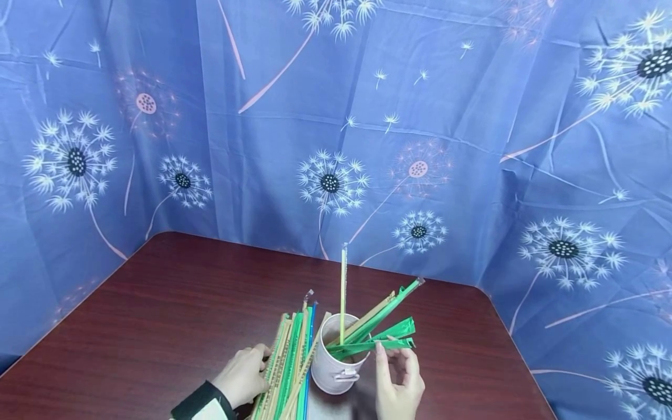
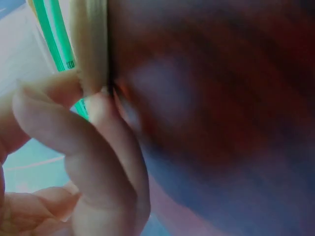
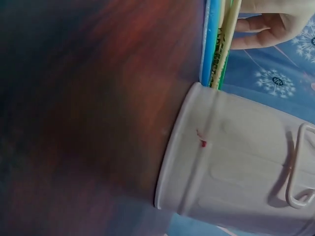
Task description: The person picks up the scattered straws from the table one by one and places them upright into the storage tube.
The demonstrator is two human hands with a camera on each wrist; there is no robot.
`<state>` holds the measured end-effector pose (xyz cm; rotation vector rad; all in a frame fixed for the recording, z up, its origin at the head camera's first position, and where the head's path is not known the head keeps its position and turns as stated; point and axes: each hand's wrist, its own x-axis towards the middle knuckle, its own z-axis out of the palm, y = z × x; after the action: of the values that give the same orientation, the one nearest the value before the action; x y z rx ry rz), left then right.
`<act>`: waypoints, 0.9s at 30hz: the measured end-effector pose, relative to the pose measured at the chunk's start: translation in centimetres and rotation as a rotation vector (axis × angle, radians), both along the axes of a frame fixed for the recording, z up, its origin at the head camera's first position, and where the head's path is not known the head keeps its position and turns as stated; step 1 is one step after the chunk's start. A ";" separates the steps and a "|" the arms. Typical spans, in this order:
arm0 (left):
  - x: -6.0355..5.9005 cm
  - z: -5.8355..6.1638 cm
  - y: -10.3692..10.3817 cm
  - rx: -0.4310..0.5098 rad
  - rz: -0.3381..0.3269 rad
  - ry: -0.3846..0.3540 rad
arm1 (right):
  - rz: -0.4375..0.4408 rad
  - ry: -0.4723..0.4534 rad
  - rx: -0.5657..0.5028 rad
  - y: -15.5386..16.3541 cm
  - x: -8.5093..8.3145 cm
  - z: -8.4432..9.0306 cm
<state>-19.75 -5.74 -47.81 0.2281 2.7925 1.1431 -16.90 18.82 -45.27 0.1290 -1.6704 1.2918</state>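
Left hand (image 1: 244,373) seemingly pinching bundled straws (image 1: 286,367) | right hand (image 1: 399,373) pinching green wrapper (image 1: 359,347) | white cup (image 1: 329,376) between them

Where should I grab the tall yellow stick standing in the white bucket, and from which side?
Its upper half, probably from the left: the yellow stick stands nearly upright, well above the white bucket, while the green sticks lean right, leaving that part exposed.
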 end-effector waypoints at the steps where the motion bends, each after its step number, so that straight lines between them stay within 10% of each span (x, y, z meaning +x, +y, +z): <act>1: 0.0 0.0 0.0 0.021 0.002 -0.015 | -0.007 0.000 0.013 0.0 0.0 -0.1; 14: 0.2 0.1 0.1 0.092 0.024 -0.037 | -0.073 -0.137 0.143 0.4 -0.3 -0.9; 27: 0.1 1.6 0.6 -0.068 0.071 0.169 | -0.083 -0.315 -0.052 0.4 0.0 -0.5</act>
<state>-19.63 -5.09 -46.26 0.2314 3.0044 1.0887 -16.92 19.17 -45.80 -0.1828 -1.8828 1.3429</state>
